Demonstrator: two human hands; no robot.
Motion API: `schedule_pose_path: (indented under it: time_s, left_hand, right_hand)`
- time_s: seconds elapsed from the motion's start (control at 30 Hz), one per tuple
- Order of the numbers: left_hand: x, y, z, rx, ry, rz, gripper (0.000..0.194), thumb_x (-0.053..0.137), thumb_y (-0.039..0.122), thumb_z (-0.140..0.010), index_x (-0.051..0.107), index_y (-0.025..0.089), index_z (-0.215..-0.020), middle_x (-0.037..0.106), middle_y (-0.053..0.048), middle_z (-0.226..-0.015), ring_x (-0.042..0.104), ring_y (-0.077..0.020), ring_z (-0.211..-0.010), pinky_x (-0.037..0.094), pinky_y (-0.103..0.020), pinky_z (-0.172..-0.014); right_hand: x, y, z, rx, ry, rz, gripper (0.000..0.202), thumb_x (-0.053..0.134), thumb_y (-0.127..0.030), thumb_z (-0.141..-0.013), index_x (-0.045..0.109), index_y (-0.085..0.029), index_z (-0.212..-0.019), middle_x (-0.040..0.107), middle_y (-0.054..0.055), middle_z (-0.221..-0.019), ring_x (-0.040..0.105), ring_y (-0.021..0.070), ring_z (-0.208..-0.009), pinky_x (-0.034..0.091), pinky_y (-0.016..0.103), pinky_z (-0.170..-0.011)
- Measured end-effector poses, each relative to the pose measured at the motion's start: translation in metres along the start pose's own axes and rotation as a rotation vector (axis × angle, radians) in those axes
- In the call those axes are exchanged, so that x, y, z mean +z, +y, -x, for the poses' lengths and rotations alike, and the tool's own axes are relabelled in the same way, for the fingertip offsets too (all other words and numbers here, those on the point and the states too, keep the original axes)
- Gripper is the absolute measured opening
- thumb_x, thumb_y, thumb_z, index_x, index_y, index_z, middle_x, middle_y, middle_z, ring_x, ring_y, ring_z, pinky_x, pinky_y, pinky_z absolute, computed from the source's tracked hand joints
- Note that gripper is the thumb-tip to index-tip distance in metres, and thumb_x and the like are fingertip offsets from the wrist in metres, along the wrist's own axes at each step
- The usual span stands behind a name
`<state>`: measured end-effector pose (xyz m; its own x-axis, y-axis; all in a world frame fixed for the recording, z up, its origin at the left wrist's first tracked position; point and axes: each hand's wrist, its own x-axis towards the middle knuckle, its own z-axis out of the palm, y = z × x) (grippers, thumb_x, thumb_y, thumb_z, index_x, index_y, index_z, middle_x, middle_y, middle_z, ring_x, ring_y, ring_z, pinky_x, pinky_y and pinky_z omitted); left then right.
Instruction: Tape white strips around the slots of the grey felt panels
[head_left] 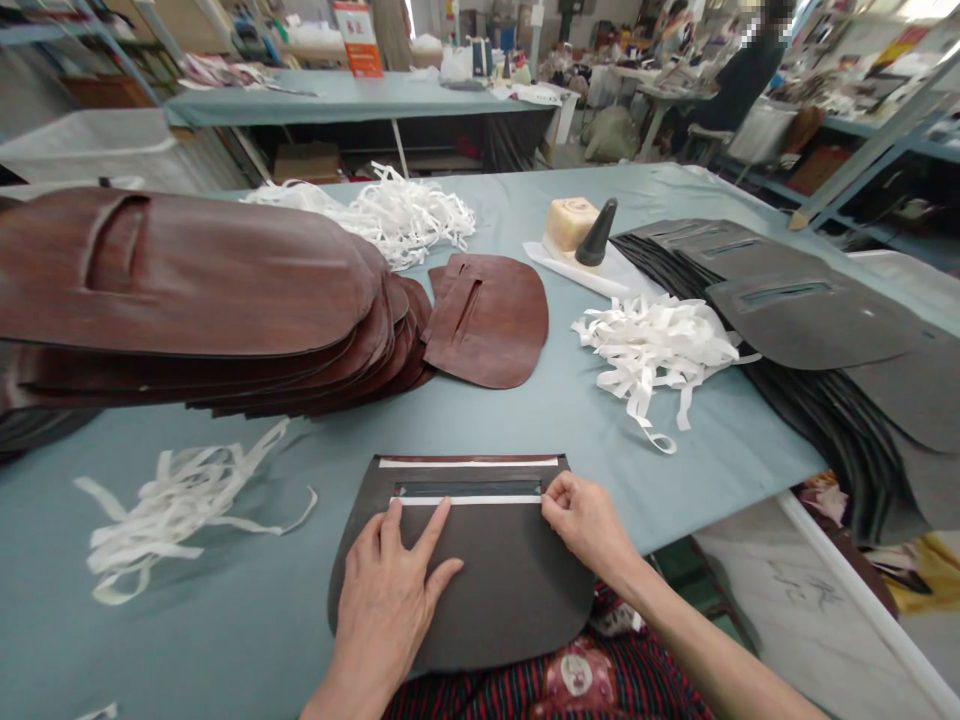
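A dark grey panel (502, 580) with rounded lower corners lies at the table's near edge. One white strip runs along its top edge; another white strip (487, 500) lies just below a long slot (472, 489). My left hand (394, 580) rests on the panel with fingers spread, two fingertips on the lower strip's left part. At that strip's right end, my right hand (577, 510) is closed in a pinch, its fingertips on the strip.
Brown leather panels (195, 270) are stacked at left, with a smaller brown piece (495, 320) beside them. Grey panels (810, 310) lie at right. White strips (660, 345) form several piles. A yellowish block (570, 222) and black cone (598, 235) stand behind. A person (742, 80) sits far back.
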<state>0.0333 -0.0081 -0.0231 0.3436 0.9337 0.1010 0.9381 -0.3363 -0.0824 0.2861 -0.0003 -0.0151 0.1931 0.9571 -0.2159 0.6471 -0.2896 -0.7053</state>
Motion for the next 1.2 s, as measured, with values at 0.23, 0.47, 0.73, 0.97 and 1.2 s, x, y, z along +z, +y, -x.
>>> schedule_pose_path:
  time_s: [0.23, 0.47, 0.73, 0.97, 1.2]
  left_hand:
    - [-0.001, 0.019, -0.008, 0.123, -0.017, 0.051, 0.055, 0.053, 0.044, -0.086, 0.048, 0.018, -0.134, 0.051, -0.016, -0.127, 0.043, -0.0338, -0.117, 0.042, -0.047, -0.095]
    - [-0.010, 0.043, -0.020, 0.192, -0.039, 0.038, 0.053, 0.061, 0.037, -0.082, 0.050, 0.022, -0.132, 0.054, -0.015, -0.119, 0.046, -0.0324, -0.112, 0.042, -0.049, -0.094]
    - [-0.020, 0.079, -0.033, 0.246, -0.078, 0.040, 0.054, 0.065, 0.037, -0.079, 0.052, 0.022, -0.129, 0.056, -0.013, -0.108, 0.051, -0.0299, -0.101, 0.045, -0.048, -0.087]
    - [-0.016, 0.096, -0.030, 0.223, -0.049, 0.100, 0.057, 0.067, 0.037, -0.077, 0.048, 0.031, -0.131, 0.055, -0.013, -0.110, 0.051, -0.0298, -0.100, 0.046, -0.048, -0.082]
    - [-0.019, 0.051, -0.036, 0.086, 0.077, 0.453, 0.022, 0.046, 0.023, -0.090, 0.060, 0.021, -0.108, 0.059, -0.009, -0.101, 0.054, -0.0227, -0.100, 0.046, -0.041, -0.088]
  right_hand:
    - [-0.001, -0.002, -0.002, 0.018, 0.008, 0.014, 0.012, 0.048, -0.019, -0.072, 0.051, -0.020, -0.060, 0.054, -0.003, -0.051, 0.047, 0.0096, -0.046, 0.031, 0.020, -0.047]
    - [-0.001, -0.003, -0.003, 0.024, 0.014, 0.025, 0.012, 0.049, -0.017, -0.072, 0.052, -0.020, -0.060, 0.057, -0.002, -0.051, 0.048, 0.0099, -0.045, 0.030, 0.020, -0.046]
    - [0.001, -0.003, -0.004, 0.011, 0.020, 0.093, 0.012, 0.048, -0.016, -0.072, 0.048, -0.020, -0.061, 0.053, -0.003, -0.050, 0.047, 0.0098, -0.046, 0.029, 0.021, -0.049]
    - [-0.004, -0.005, -0.007, -0.029, -0.020, 0.191, 0.013, 0.053, -0.014, -0.069, 0.046, -0.021, -0.077, 0.051, -0.005, -0.056, 0.046, 0.0115, -0.050, 0.025, 0.022, -0.052]
    - [0.015, -0.031, -0.008, -0.480, -0.066, 0.226, 0.010, 0.045, -0.015, -0.087, 0.054, -0.020, -0.085, 0.058, 0.000, -0.070, 0.052, 0.0138, -0.063, 0.034, 0.025, -0.061]
